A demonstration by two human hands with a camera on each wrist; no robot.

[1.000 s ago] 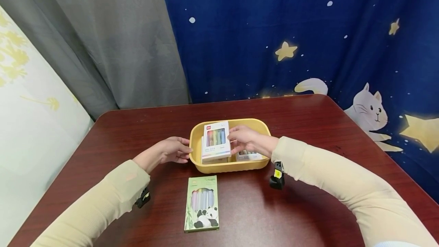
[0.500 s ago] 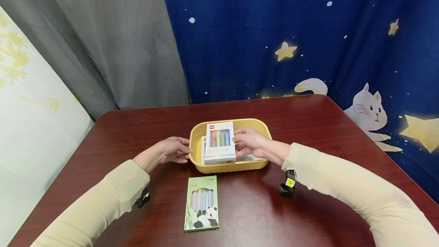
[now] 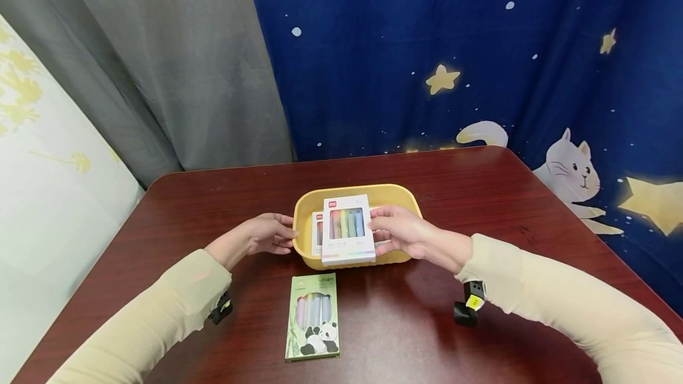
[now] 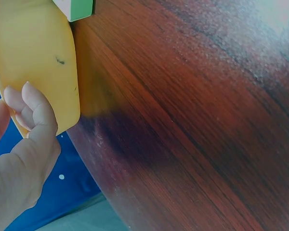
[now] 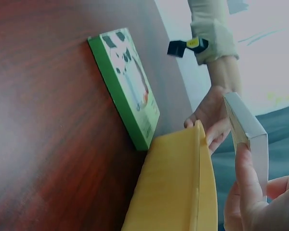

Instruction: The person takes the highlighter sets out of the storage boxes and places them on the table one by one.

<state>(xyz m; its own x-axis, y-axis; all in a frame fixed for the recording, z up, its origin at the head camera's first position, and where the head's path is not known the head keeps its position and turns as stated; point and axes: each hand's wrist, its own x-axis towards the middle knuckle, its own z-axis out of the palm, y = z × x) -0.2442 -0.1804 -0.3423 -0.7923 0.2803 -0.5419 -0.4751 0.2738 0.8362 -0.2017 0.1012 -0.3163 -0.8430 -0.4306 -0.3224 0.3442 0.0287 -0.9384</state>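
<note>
My left hand (image 3: 265,234) pinches the left rim of a yellow plastic basket (image 3: 393,189); in the left wrist view its fingers lie against the basket wall (image 4: 41,53). My right hand (image 3: 402,231) grips the right edge of a white box of coloured pens (image 3: 349,249), which has a clear window. That box is raised over the basket's front side, and in the right wrist view the white box (image 5: 254,126) is above the rim. Under it, another white pen box (image 3: 317,242) shows partly in the basket. The basket's right part is mostly hidden by my right hand.
A green panda box of pens (image 3: 313,336) lies on the dark red wooden table (image 3: 240,336), just in front of the basket. Behind the table hang a grey curtain (image 3: 213,64) and a blue star-patterned curtain (image 3: 363,64). A white panel (image 3: 48,206) stands at the left.
The white pen box in my right hand has moved right and towards me, uncovering more of the box beneath. My left hand, the basket and the green box have stayed put.
</note>
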